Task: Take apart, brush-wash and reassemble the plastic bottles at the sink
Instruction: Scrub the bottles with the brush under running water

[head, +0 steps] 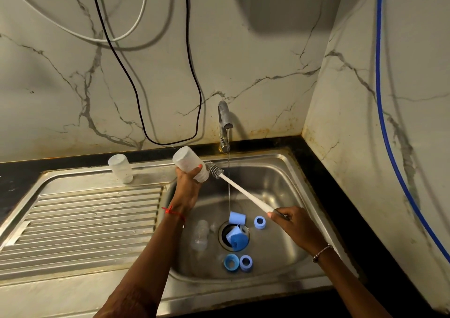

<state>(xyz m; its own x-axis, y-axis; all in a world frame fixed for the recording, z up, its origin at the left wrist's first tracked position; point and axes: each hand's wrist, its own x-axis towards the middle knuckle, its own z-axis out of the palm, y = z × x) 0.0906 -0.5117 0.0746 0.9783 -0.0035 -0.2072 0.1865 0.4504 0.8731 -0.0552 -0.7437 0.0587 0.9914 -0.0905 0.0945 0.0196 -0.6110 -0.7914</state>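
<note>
My left hand [187, 183] grips a clear plastic bottle [186, 160] tilted over the sink, its mouth pointing right. My right hand [289, 222] holds the white handle of a bottle brush [241, 190]; its grey bristle head sits just outside the bottle's mouth. A second bottle [120, 168] stands upside down on the drainboard's back edge. Another clear bottle [201, 235] lies in the basin. Blue caps and rings [237, 218] lie around the drain [233, 237], and more blue rings [246, 263] rest near the front.
The tap [225, 120] runs a thin stream into the steel sink [287, 171]. A ribbed drainboard [92, 215] lies to the left. Black and white cables hang on the marble wall [146, 74]; a blue hose [389, 135] runs down the right wall.
</note>
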